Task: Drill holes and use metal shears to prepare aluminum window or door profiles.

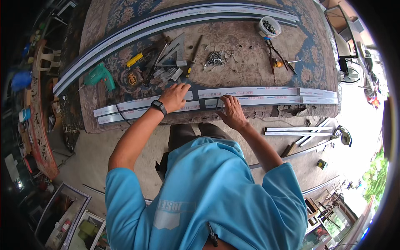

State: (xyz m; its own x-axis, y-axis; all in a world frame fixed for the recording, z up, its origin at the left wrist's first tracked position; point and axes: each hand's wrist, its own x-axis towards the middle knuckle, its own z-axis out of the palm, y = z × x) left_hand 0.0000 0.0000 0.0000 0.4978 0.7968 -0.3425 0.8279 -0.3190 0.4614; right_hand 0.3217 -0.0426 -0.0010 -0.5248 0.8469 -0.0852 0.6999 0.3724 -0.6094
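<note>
Two long aluminium profiles with printed white protective film, a far one (pixel 246 91) and a near one (pixel 266 100), lie side by side along the table's near edge. My left hand (pixel 174 98), wearing a black watch (pixel 158 106), rests across them left of their middle, fingers loosely extended. To its right, my right hand (pixel 234 113) bends over the near profile. Its thumb and fingers close on a thin dark piece (pixel 218 104), whose kind I cannot make out. Beyond my left hand lie short metal offcuts (pixel 168 74) and a black-and-yellow tape measure (pixel 133 78).
On the carpet-covered table (pixel 246 66) lie a green power drill (pixel 100 77), a set square (pixel 173 48), loose screws (pixel 216 59) and pliers (pixel 275 54). A white tub of screws (pixel 269 27) stands far right. Long profiles (pixel 166 24) span the back. More profiles (pixel 298 133) lie lower right.
</note>
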